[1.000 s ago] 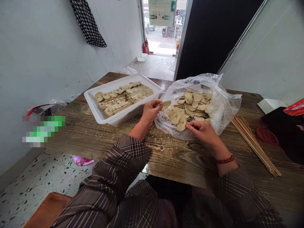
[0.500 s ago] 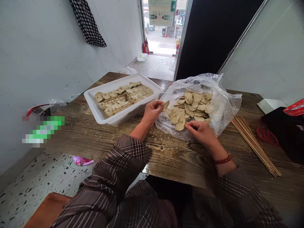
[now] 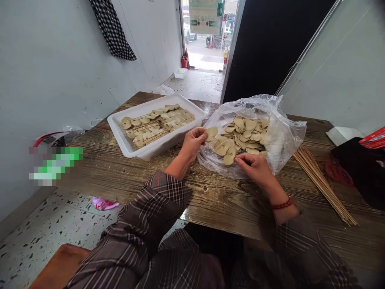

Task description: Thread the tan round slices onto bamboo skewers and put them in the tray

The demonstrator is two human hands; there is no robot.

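Pinching round beige slice in left hand, thumb against fingers. Right-hand fingertips closed on edge of skewered beige slices, over clear plastic bag of loose slices. White rectangular tray, skewers inside, left of bag.

edges and covers: what is kept from view

the pale disc is partly covered by the left hand, and the rim of the lower disc is hidden at the fingertips of the right hand. many pieces in the bag are overlapped. at far left, an object is masked by pixelation. the checkered cloth is cut off at the top, the red packet at the right, the wooden seat at the bottom.
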